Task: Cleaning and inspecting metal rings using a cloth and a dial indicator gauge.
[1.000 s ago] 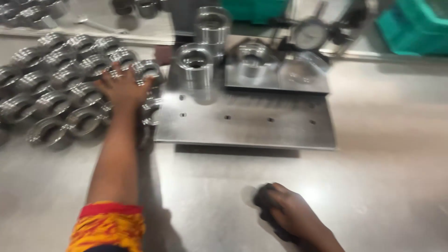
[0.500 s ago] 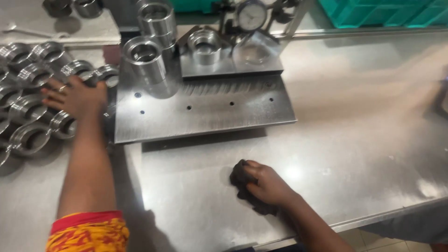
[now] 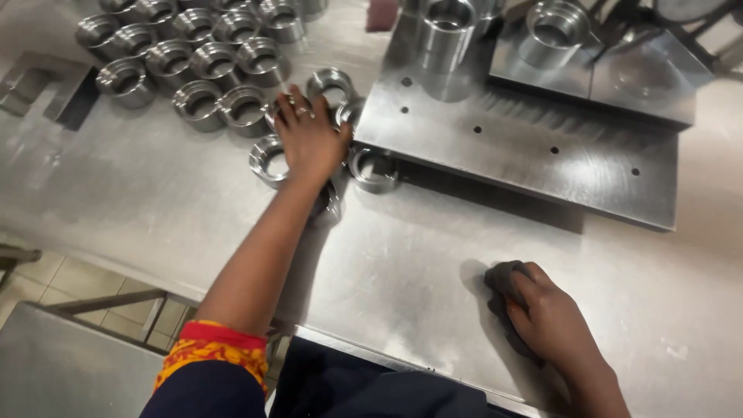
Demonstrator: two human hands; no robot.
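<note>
Steel rings [image 3: 193, 66], short and hollow, stand in a group on the metal table [image 3: 139, 193], each one with nothing inside. The left hand [image 3: 309, 139] lies flat on some rings at the near edge of the group, fingers spread, not closed around any. The right hand [image 3: 546, 313] presses a dark cloth [image 3: 499, 280] on the table, fingers curled over it. Beside the rings lies a thick steel plate [image 3: 511, 147] with small holes.
</note>
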